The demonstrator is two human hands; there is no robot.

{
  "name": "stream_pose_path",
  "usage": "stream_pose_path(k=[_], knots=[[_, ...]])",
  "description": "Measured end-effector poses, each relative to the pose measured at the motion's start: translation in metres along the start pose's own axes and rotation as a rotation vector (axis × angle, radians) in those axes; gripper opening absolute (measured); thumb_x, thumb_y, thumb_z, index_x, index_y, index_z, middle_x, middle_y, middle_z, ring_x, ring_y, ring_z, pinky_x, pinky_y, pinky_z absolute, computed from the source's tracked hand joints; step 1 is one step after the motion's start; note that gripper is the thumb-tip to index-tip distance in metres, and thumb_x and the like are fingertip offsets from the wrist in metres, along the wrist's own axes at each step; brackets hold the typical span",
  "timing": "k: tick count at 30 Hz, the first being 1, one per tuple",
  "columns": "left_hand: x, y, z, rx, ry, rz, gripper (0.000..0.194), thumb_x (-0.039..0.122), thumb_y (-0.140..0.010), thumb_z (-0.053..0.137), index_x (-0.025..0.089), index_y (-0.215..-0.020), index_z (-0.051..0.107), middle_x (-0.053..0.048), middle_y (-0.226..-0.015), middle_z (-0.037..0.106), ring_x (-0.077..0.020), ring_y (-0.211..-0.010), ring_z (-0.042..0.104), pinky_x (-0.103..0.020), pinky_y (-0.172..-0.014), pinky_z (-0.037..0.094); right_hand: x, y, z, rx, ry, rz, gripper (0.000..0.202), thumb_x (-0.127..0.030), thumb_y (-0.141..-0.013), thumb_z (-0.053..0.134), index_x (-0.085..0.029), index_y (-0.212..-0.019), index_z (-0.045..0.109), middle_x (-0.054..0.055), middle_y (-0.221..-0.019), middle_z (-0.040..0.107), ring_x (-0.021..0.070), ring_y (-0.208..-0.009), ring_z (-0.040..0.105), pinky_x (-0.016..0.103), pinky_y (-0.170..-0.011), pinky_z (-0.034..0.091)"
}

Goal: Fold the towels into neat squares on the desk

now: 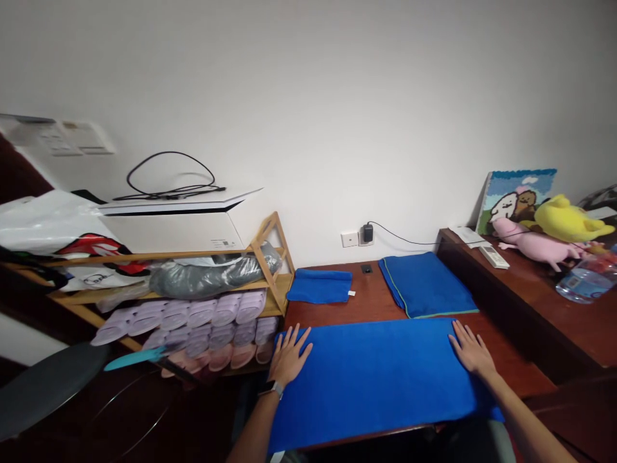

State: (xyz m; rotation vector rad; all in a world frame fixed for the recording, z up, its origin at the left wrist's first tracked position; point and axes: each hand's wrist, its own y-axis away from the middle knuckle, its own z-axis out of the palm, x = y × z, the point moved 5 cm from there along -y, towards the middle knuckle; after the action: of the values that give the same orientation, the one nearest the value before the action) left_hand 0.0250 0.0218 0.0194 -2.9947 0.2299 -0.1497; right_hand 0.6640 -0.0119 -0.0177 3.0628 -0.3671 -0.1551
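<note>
A plain blue towel lies spread across the wooden desk, its near edge hanging over the front. My left hand, with a watch at the wrist, rests flat on the towel's far left corner, fingers spread. On the far right corner lies my right hand, also flat with fingers apart. Behind the towel, at the left, is a small folded blue cloth with a white tag. A larger folded blue towel with green edging sits at the back right.
At the left stands a wooden rack with several slippers and a white box on top. A raised desk section at the right bears a pink plush toy, a yellow plush toy, a remote and a plastic bottle.
</note>
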Motion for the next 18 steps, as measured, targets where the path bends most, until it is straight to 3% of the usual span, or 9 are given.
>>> stream_pose_path(k=[8,11,14,16,18], knots=[[0.002,-0.004,-0.003,-0.083,0.021,-0.037,0.057,0.061,-0.106,0.033,0.043,-0.16,0.038,-0.001,-0.172,0.031,-0.0315,-0.158,0.028,-0.057,-0.127,0.02,0.006,-0.014,-0.001,-0.051,0.014,0.021,0.074,-0.053,-0.099,0.019,-0.023,-0.166,0.027,0.003,-0.172,0.029,0.0262,-0.159,0.024,0.055,-0.128,0.019],[-0.004,0.001,-0.002,-0.056,0.039,0.0,0.058,0.059,-0.107,0.031,0.04,-0.162,0.035,-0.003,-0.171,0.033,-0.0276,-0.157,0.031,-0.052,-0.127,0.023,-0.016,-0.016,-0.015,-0.029,0.014,0.004,0.072,-0.049,-0.099,0.023,-0.02,-0.164,0.036,0.006,-0.169,0.035,0.0288,-0.158,0.028,0.056,-0.127,0.022],[-0.011,0.007,0.0,0.005,0.06,0.022,0.058,0.057,-0.108,0.031,0.035,-0.162,0.036,-0.004,-0.171,0.033,-0.0249,-0.157,0.031,-0.048,-0.128,0.024,-0.093,-0.002,-0.038,0.127,-0.035,-0.154,0.07,-0.046,-0.101,0.022,-0.015,-0.161,0.042,0.01,-0.167,0.039,0.0304,-0.157,0.03,0.055,-0.127,0.024],[-0.012,0.009,0.002,0.027,0.067,0.016,0.058,0.057,-0.108,0.031,0.035,-0.161,0.038,-0.005,-0.172,0.033,-0.0253,-0.158,0.029,-0.048,-0.129,0.023,-0.173,0.018,-0.047,0.152,-0.115,-0.32,0.069,-0.048,-0.103,0.021,-0.016,-0.16,0.043,0.009,-0.167,0.039,0.0285,-0.158,0.029,0.051,-0.128,0.023],[-0.012,0.009,0.002,0.041,0.068,0.0,0.057,0.057,-0.108,0.033,0.036,-0.161,0.039,-0.004,-0.172,0.033,-0.0274,-0.158,0.028,-0.051,-0.128,0.024,-0.26,0.042,-0.048,0.09,-0.2,-0.495,0.069,-0.052,-0.105,0.019,-0.02,-0.163,0.037,0.005,-0.169,0.034,0.0261,-0.159,0.026,0.048,-0.129,0.02]])
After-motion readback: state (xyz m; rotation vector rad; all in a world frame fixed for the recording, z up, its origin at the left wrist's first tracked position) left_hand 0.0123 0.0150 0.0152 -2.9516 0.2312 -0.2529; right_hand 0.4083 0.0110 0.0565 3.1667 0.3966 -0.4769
